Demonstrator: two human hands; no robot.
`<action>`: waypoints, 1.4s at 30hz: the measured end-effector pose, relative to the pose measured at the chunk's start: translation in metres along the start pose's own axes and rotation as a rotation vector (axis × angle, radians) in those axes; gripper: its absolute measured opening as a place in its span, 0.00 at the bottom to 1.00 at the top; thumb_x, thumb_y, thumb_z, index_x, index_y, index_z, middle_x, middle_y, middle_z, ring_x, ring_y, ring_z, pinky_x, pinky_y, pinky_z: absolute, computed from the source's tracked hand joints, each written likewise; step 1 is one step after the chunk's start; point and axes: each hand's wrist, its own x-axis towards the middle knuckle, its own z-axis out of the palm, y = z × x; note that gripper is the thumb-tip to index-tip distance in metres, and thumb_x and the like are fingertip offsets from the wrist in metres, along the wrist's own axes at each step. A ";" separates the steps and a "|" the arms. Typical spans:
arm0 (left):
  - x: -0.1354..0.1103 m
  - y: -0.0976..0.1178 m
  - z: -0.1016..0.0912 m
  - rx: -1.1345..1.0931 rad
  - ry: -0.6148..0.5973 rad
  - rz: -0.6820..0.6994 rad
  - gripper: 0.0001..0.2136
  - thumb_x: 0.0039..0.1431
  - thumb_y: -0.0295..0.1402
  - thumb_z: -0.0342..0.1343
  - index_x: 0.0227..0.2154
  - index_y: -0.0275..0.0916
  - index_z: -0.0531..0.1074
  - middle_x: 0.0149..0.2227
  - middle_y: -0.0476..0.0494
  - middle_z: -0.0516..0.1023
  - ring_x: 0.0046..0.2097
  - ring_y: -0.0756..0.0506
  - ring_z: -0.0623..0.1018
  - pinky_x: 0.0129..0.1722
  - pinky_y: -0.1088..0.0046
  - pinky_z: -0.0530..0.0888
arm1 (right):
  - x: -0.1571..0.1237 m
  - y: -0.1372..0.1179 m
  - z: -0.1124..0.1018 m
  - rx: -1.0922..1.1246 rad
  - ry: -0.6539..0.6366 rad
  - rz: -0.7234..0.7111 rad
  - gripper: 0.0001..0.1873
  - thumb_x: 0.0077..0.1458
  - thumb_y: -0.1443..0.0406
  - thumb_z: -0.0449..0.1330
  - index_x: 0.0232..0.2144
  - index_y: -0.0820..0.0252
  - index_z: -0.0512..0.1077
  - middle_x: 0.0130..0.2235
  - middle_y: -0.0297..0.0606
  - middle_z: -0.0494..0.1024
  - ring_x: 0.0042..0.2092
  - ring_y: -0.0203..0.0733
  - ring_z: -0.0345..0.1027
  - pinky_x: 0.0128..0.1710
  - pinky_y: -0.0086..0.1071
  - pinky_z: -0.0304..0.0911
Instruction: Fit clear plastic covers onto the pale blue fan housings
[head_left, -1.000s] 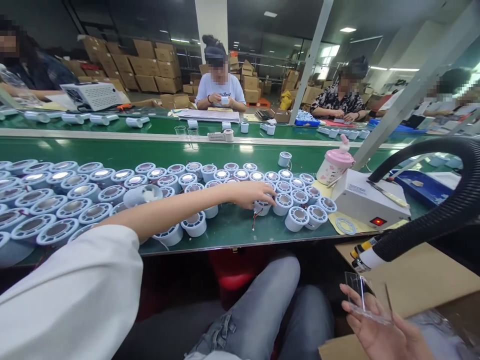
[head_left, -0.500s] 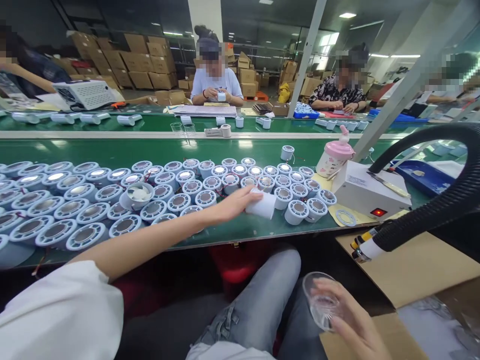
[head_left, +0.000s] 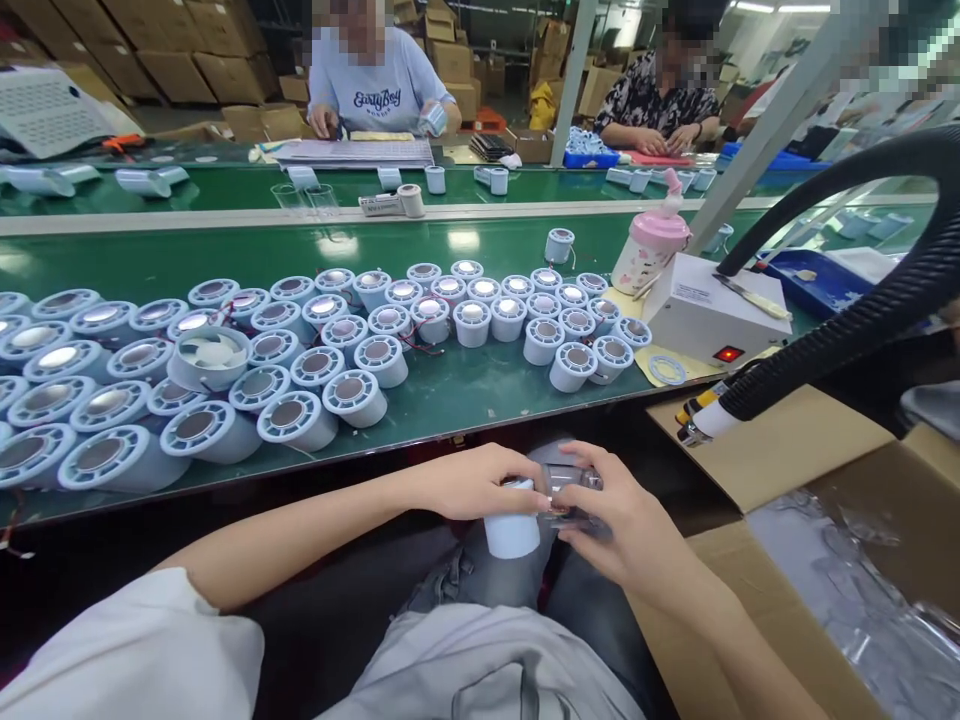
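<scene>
Over the lap, just below the near edge of a glossy green worktop, two bare hands sit close together. The left hand is closed around a pale-blue plastic cylinder; the right hand grips a clear, rounded plastic cup right beside it. Whether cylinder and cup touch is hidden by fingers. Similar pale-blue cylinders with ringed tops crowd the worktop's near edge toward its left. Good handling probably means squaring both pieces to each other, with light, even finger pressure on the thin-looking cup.
</scene>
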 end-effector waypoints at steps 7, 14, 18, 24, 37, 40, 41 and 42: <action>-0.007 -0.003 0.014 0.062 0.342 0.112 0.18 0.51 0.40 0.63 0.43 0.40 0.71 0.42 0.44 0.73 0.43 0.45 0.73 0.43 0.71 0.68 | -0.002 -0.005 -0.005 0.421 -0.086 0.200 0.07 0.55 0.61 0.59 0.27 0.57 0.71 0.50 0.40 0.67 0.47 0.46 0.67 0.47 0.39 0.63; 0.002 -0.038 0.028 -0.001 0.418 0.229 0.32 0.37 0.41 0.71 0.49 0.46 0.72 0.45 0.41 0.67 0.48 0.41 0.71 0.51 0.61 0.68 | 0.001 0.001 0.002 0.682 0.136 0.322 0.18 0.57 0.56 0.57 0.21 0.60 0.72 0.42 0.44 0.70 0.45 0.46 0.66 0.35 0.31 0.65; 0.005 -0.041 0.032 -0.180 0.257 0.306 0.32 0.41 0.37 0.69 0.53 0.45 0.69 0.54 0.38 0.68 0.55 0.39 0.69 0.53 0.60 0.68 | 0.001 0.006 0.005 0.937 0.224 0.440 0.20 0.51 0.55 0.62 0.15 0.61 0.70 0.39 0.43 0.72 0.40 0.44 0.67 0.33 0.33 0.69; 0.004 -0.031 0.036 -0.567 0.242 0.120 0.32 0.45 0.32 0.67 0.55 0.43 0.65 0.53 0.39 0.71 0.49 0.42 0.75 0.46 0.65 0.74 | -0.007 0.008 0.002 0.829 0.210 0.242 0.09 0.46 0.61 0.68 0.33 0.55 0.79 0.53 0.43 0.74 0.54 0.54 0.67 0.50 0.45 0.67; -0.007 -0.018 0.030 -0.523 0.183 0.228 0.34 0.44 0.26 0.68 0.56 0.47 0.65 0.59 0.41 0.67 0.58 0.40 0.70 0.55 0.62 0.70 | -0.023 0.010 0.005 0.771 0.134 0.232 0.19 0.49 0.63 0.67 0.44 0.54 0.70 0.50 0.40 0.74 0.46 0.46 0.72 0.45 0.37 0.72; -0.005 -0.018 0.029 -0.587 0.165 0.210 0.36 0.43 0.25 0.68 0.57 0.47 0.64 0.60 0.40 0.66 0.57 0.40 0.71 0.55 0.63 0.70 | -0.022 0.011 0.005 0.868 0.130 0.247 0.18 0.49 0.63 0.67 0.44 0.54 0.69 0.50 0.40 0.73 0.48 0.47 0.71 0.45 0.38 0.72; -0.004 -0.018 0.028 -0.597 0.161 0.202 0.36 0.43 0.24 0.68 0.57 0.48 0.63 0.60 0.41 0.67 0.57 0.41 0.71 0.55 0.63 0.70 | -0.022 0.011 0.006 0.895 0.133 0.250 0.19 0.50 0.63 0.66 0.44 0.54 0.69 0.50 0.41 0.73 0.48 0.47 0.70 0.45 0.39 0.72; -0.004 -0.018 0.027 -0.601 0.157 0.193 0.37 0.43 0.24 0.68 0.57 0.48 0.63 0.59 0.41 0.67 0.57 0.41 0.72 0.55 0.64 0.70 | -0.022 0.012 0.006 0.917 0.137 0.256 0.19 0.50 0.63 0.66 0.44 0.54 0.69 0.50 0.41 0.73 0.48 0.47 0.70 0.45 0.39 0.72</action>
